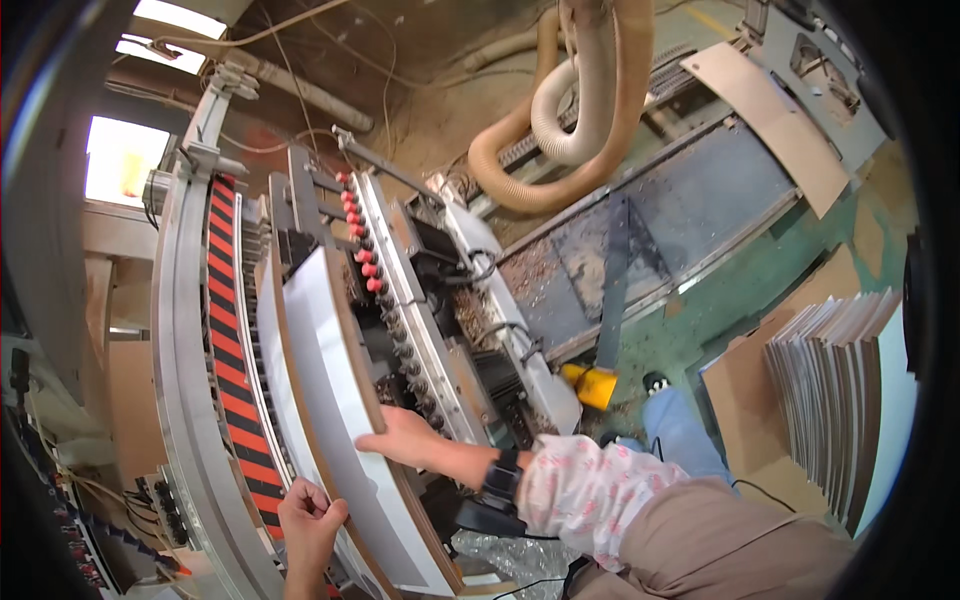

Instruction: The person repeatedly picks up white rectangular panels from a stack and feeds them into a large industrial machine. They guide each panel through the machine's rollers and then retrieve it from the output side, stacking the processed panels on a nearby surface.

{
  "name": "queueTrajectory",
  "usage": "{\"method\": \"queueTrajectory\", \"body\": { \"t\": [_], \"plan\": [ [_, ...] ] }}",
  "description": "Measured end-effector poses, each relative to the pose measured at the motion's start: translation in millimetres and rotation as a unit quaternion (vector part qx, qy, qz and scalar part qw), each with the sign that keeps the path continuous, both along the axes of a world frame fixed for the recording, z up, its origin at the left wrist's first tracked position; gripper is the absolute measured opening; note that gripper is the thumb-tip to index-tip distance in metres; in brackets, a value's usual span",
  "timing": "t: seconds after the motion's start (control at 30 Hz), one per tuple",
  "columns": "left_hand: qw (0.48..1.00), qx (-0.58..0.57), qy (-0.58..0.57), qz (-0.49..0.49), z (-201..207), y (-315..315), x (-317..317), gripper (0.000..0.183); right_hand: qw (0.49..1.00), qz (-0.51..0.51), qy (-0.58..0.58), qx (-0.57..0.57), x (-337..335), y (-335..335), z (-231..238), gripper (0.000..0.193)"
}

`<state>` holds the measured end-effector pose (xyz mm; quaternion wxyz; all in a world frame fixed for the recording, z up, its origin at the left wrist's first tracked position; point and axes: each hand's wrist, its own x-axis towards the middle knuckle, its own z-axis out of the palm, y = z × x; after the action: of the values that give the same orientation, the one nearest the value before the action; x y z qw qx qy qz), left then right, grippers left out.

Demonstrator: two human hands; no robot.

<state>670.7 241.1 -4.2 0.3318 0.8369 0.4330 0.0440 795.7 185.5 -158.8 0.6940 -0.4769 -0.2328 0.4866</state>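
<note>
Two long white panels with brown edges stand side by side in the machine. On the right-hand white panel, my right hand is closed around the right edge, its thumb on the white face and its fingers hidden behind. My left hand is closed at the lower part of the left-hand white panel, with curled fingers and the thumb against the brown edge. What lies inside those curled fingers is partly hidden. A red-and-black striped strip runs just left of my left hand.
A row of red knobs lines the machine rail right of the panels. Stacked thin boards stand at the right. Ribbed hoses hang at the back. A yellow foot piece is on the green floor. Clear plastic wrap lies near me.
</note>
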Motion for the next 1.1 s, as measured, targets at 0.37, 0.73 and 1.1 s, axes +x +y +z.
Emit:
{"method": "queueTrajectory", "body": {
  "t": [0.37, 0.73, 1.1],
  "plan": [
    [0.968, 0.131, 0.132, -0.167, -49.9, 18.2, -5.8, 0.030, 0.939, -0.237, 0.250, 0.015, -6.4, -270.2, -36.8, 0.042],
    [0.979, 0.044, 0.101, -0.172, -77.2, 22.6, 1.9, 0.040, 0.662, -0.711, 0.211, 0.106, -42.7, -516.6, -20.8, 0.031],
    [0.947, -0.216, -0.020, -0.235, -29.9, -135.8, 15.9, 0.022, 0.317, -0.932, 0.097, 0.148, -27.5, -699.5, -49.6, 0.022]
  ]
}}
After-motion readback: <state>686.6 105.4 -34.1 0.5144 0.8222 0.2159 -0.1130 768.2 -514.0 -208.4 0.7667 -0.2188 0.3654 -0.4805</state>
